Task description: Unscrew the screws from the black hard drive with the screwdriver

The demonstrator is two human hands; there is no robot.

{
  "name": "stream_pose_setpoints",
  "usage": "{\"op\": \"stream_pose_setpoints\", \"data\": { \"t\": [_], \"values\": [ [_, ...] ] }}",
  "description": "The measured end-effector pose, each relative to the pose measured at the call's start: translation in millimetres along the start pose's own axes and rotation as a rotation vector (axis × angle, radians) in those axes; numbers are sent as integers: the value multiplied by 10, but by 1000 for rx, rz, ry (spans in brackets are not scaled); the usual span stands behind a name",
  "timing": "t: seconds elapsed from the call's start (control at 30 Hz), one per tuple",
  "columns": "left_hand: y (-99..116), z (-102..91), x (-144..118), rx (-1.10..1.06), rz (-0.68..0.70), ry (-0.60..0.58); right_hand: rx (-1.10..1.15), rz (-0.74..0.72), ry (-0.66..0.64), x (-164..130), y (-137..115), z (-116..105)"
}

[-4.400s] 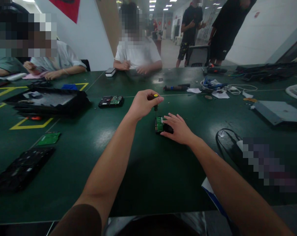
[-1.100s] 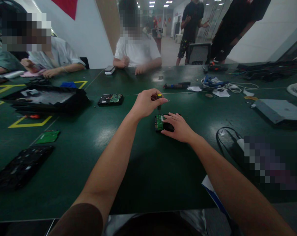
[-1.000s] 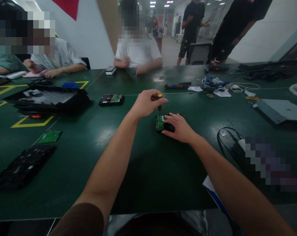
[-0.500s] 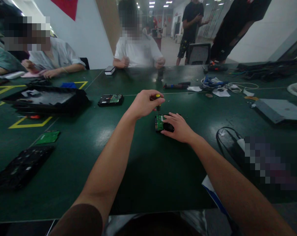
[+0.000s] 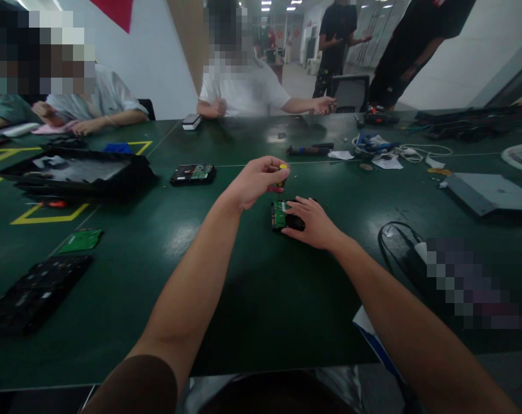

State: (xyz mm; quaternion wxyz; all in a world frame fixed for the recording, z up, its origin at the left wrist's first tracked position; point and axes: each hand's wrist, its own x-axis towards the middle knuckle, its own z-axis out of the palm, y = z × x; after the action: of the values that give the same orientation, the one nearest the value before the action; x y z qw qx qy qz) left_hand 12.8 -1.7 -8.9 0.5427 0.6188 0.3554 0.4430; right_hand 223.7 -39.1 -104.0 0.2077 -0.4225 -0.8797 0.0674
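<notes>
My left hand [image 5: 261,177] is closed around a small screwdriver [image 5: 282,171] with a yellow-capped handle. Its shaft points down at the far left part of a hard drive [image 5: 279,215], though I cannot tell whether the tip touches a screw. The drive lies flat with its green circuit board facing up. Across its right side rests my right hand [image 5: 311,221], thumb at the near edge and fingers over the far edge, gripping it against the table. Part of the drive is hidden beneath that hand.
Left of my arms are another hard drive [image 5: 193,173], a black tray [image 5: 77,175], a green circuit board [image 5: 80,240] and a black drive bracket [image 5: 36,290]. On the right lie cables [image 5: 410,152] and a grey metal case [image 5: 491,192]. A co-worker [image 5: 243,89] sits opposite.
The screwdriver has tilted a little in my left hand, its cap shifting right. My right hand and the drive stay put. The co-worker opposite has stretched an arm out to the right.
</notes>
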Motion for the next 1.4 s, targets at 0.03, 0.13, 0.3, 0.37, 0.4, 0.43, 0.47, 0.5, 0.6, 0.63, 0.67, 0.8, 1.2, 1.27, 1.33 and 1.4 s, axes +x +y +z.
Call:
{"op": "stream_pose_setpoints", "data": {
  "t": [0.03,0.13,0.3,0.37,0.4,0.43,0.47,0.5,0.6,0.63,0.67,0.8,1.2,1.27,1.33,1.4],
  "values": [
    [7,1,-2,-12,-13,-5,1,0,1,-1,-2,0],
    [13,16,4,-86,-61,-12,-14,3,0,-4,-6,-1],
    [-27,23,41,-215,-87,15,-27,0,-10,-1,-10,-9],
    [-36,8,49,-237,-93,22,-26,0,-9,1,-8,-10],
    [-35,1,50,-234,-99,28,-27,0,-9,2,-6,-9],
    [-30,-3,50,-224,-107,36,-29,-1,-9,2,-3,-7],
    [-22,-4,48,-213,-117,51,-31,-2,-8,3,0,-4],
    [-13,-1,47,-205,-127,74,-32,-3,-7,3,3,0],
    [17,33,43,-213,-161,142,-29,-8,-1,4,11,7],
    [26,47,43,-222,-172,156,-26,-8,1,4,12,8],
    [33,62,42,-233,-180,168,-23,-6,2,4,12,8],
    [55,90,36,-221,-182,180,-17,1,-1,6,7,2],
    [50,73,48,138,-42,268,-18,9,-25,14,-7,-14],
    [48,76,49,140,-40,274,-31,1,-26,14,-5,-10],
    [51,76,39,91,-47,240,-39,-9,-24,13,-6,-6],
    [58,75,25,28,-51,205,-50,-19,-20,12,-13,-3]
  ]
}}
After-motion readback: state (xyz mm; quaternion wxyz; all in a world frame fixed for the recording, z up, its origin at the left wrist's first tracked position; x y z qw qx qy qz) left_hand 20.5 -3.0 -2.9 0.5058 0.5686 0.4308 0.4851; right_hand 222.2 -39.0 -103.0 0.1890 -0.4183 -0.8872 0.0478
